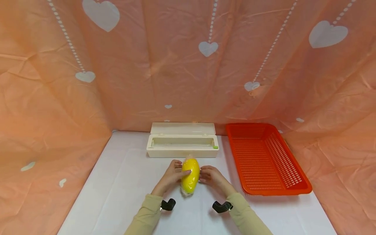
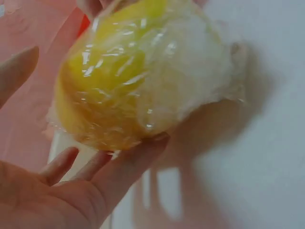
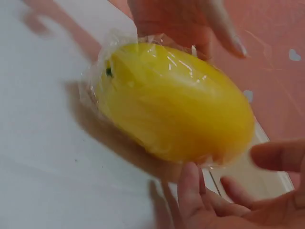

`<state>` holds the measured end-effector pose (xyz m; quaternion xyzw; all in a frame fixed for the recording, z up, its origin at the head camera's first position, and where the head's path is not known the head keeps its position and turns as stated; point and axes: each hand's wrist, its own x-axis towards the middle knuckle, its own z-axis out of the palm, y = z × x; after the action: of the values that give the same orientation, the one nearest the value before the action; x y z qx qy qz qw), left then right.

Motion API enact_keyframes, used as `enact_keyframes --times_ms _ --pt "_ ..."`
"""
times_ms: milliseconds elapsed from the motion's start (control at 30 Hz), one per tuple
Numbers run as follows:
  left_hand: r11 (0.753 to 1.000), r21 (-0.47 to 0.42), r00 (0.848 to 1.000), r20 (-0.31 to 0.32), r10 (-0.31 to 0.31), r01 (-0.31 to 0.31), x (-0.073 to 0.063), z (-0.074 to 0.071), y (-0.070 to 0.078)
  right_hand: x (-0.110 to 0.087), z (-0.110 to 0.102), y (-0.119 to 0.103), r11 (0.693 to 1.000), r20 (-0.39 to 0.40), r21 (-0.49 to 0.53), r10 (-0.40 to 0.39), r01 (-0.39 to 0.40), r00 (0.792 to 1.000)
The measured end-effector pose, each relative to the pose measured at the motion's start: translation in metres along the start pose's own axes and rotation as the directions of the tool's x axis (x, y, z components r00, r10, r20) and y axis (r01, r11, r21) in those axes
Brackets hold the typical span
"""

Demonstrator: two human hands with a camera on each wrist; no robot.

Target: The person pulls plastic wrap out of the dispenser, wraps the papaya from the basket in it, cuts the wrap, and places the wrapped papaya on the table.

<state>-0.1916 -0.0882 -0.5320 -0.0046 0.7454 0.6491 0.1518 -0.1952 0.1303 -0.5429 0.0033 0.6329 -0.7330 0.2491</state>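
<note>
A yellow mango-shaped fruit [image 1: 190, 176] in clear plastic film is between my two hands, close over the white table. Loose film bunches at its near end, where a small dark stem spot shows in the right wrist view. My left hand [image 1: 172, 178] supports the wrapped fruit [image 2: 109, 81] from the left with its extended fingers [image 2: 131, 169]; its thumb stands off the film. On the other side, my right hand [image 1: 213, 178] has its fingertips right at the wrapped fruit [image 3: 176, 105], with the thumb apart from it.
Behind the hands stands a long cream dispenser box [image 1: 182, 152], lid raised, a small green piece [image 1: 215, 147] at its right end. An orange-red perforated basket [image 1: 245, 188] sits to the right. Peach curtain [image 1: 176, 81] with white hearts encloses the white table [image 1: 117, 195].
</note>
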Motion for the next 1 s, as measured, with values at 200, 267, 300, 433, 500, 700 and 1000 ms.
enact_keyframes --times_ms 200,267,300,433,500,700,1000 --pt "0.991 -0.129 0.999 0.029 -0.015 0.019 0.004 0.008 -0.011 -0.006 -0.006 0.001 0.996 0.008 -0.08 -0.045 0.046 0.999" --pt "0.982 -0.185 0.999 0.043 -0.028 0.035 0.005 0.009 -0.014 -0.008 -0.007 0.001 0.996 0.005 -0.074 -0.05 0.05 0.999" --pt "0.978 -0.204 0.998 0.046 -0.034 0.043 0.005 0.01 -0.015 -0.008 -0.007 0.001 0.998 0.002 -0.049 -0.041 0.041 0.999" --pt "0.975 -0.217 0.998 0.054 -0.031 0.042 0.006 0.01 -0.017 -0.011 -0.007 0.002 0.999 -0.01 0.045 0.013 -0.013 1.0" --pt "0.981 -0.193 0.998 0.059 -0.019 0.03 0.006 0.01 -0.019 -0.012 -0.007 0.002 0.998 -0.024 0.056 0.033 -0.031 0.999" --pt "0.987 -0.162 0.996 0.092 0.004 0.011 0.006 0.006 -0.022 -0.013 -0.007 0.002 1.0 -0.082 0.006 0.0 0.0 0.997" --pt "0.984 -0.17 0.993 0.108 -0.041 0.059 0.009 0.004 -0.018 -0.008 -0.005 -0.003 0.997 -0.133 -0.06 -0.047 0.039 0.99"
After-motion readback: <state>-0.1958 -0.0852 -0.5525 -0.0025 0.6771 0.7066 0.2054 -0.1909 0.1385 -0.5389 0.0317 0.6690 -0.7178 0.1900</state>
